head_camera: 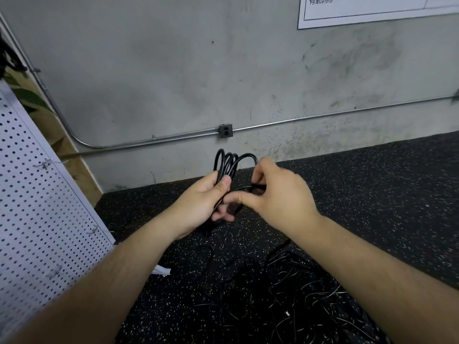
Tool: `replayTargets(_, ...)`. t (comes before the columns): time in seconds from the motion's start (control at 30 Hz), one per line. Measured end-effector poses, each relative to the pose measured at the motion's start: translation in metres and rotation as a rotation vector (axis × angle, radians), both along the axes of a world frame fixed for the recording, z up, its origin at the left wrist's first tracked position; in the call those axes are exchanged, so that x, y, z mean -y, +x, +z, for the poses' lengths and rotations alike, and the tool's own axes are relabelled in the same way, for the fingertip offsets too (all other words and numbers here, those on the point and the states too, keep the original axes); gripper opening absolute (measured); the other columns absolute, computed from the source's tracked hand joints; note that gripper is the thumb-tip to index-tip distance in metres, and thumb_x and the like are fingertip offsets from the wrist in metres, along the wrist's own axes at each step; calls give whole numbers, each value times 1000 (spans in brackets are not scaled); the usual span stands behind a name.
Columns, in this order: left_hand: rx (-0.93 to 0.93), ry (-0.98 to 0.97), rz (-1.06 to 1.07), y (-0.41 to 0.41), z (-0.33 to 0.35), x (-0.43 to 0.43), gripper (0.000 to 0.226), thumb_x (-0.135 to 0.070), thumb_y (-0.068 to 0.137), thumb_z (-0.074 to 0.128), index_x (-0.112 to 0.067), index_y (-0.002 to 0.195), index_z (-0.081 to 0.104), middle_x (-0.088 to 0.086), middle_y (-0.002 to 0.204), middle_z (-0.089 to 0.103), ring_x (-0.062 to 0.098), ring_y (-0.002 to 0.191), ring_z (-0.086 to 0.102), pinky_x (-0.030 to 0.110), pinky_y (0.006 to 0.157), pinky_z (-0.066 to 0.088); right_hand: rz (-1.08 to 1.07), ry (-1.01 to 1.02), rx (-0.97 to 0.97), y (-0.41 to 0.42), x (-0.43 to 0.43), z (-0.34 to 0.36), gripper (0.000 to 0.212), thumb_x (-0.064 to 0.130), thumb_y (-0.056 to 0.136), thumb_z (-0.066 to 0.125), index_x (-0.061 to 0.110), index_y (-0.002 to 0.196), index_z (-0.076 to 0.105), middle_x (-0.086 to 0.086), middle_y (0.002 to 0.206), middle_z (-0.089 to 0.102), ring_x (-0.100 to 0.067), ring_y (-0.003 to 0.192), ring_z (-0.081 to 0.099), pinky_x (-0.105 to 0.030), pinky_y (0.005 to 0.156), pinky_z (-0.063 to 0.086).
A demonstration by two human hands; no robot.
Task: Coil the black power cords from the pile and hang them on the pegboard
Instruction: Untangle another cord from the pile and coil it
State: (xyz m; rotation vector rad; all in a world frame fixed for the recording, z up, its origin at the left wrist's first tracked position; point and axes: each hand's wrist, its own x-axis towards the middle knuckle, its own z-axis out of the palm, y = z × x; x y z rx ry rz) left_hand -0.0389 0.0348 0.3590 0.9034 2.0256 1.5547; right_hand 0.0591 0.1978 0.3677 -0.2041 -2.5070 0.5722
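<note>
Left hand (198,203): my fingers and thumb are wrapped round the bundled loops of the coiled cord (229,163), which stand up above my fist.
Right hand (278,194): close beside the left, pinching a strand of that cord between thumb and fingers.
Cord pile (285,291): tangled on the speckled floor mat (372,194) under my forearms.
Pegboard (42,214): white, leaning at my left.
Wall outlet (225,131): behind the coil.

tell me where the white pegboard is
In the head view the white perforated pegboard panel fills the left edge, left of the left hand, bordering the black speckled rubber floor.
</note>
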Motion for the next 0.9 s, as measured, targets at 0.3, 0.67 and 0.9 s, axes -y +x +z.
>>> replayTargets(0.3, 239, 249, -103, 4, 19, 2, 28, -42, 93, 66, -20, 77, 61, -3, 56, 28, 10, 42, 25, 23, 41, 34, 183, -238, -86, 2, -22, 7, 31, 49, 91, 66, 24, 102, 50, 10, 85, 63, -5, 76, 62, -24, 68, 51)
replayTargets(0.67, 400, 525, 84, -14, 25, 10, 28, -37, 99, 52, -16, 82, 49, -4, 54, 26, 7, 41, 24, 20, 38, 29, 357, -838, 168, -6, -28, -38, 29, 27, 110, 38, 16, 104, 64, 0, 74, 56, -20, 65, 62, -44, 74, 61)
replayTargets(0.9, 426, 264, -75, -13, 9, 9, 26, -29, 102, 34, -11, 90, 48, 1, 62, 26, 15, 50, 28, 26, 46, 32, 217, -452, -67, -7, -30, -19, 25, 29, 108, 45, 25, 110, 69, 20, 58, 54, -2, 52, 46, -18, 53, 35)
